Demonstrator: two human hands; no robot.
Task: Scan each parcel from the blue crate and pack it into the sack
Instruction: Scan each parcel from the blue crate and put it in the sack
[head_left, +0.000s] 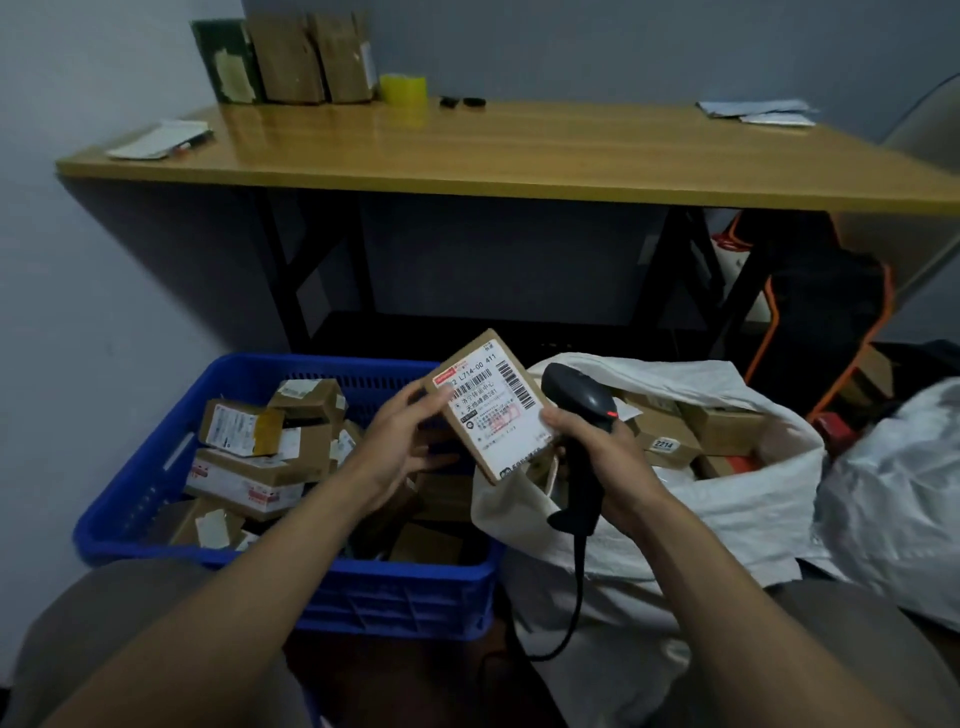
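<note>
1. Cable (576, 597): trails from the scanner's heel down between crate and sack. Risk: may snag a rim on a quick swing.
2. Right hand (602, 462): grip clenched round the handle of the barcode scanner (576, 405), thumb touching the parcel's lower right corner. The scanner head points up and away, not at the barcodes. Risk: a missed read unless it is re-aimed.
3. Left hand (410, 441): grip pinching the parcel's left edge only. Risk: slip or twist, likely dropping it back among unscanned stock.
4. Parcel (493, 405): flat carton held tilted between the hands, label (511, 441) facing up, above the gap between crate and sack.
5. Blue crate (156, 467): left, several cartons (244, 431) remaining.
6. Sack (727, 509): right, white, mouth slumped, boxes (722, 426) piled high. Risk: the parcel may slide off the pile.
7. Worktop (519, 150): beyond, carrying a tape roll (403, 88).
</note>
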